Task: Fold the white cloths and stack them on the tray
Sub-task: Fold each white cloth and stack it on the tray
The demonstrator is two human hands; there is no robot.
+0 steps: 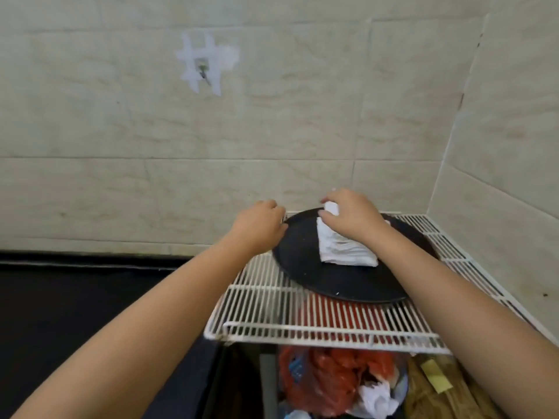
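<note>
While your right hand curls over the top of the stack of folded white cloths, fingers bent around the uppermost cloth and pinching it, your left hand sits at the far left rim of the round black tray, fingers curled down over that edge so that you cannot see whether they actually clasp it. The stack rests on the tray a little right of its middle, its layered edges facing you. The tray itself lies on a white wire rack, pushed toward the corner where the two tiled walls meet. Your right forearm crosses over the tray's right side and hides that part of the rim. Beneath the rack's front edge you can see a bin holding a red plastic bag and a crumpled white wad. Left of the rack runs a dark countertop. High on the wall, strips of white tape cross over a small hook.
</note>
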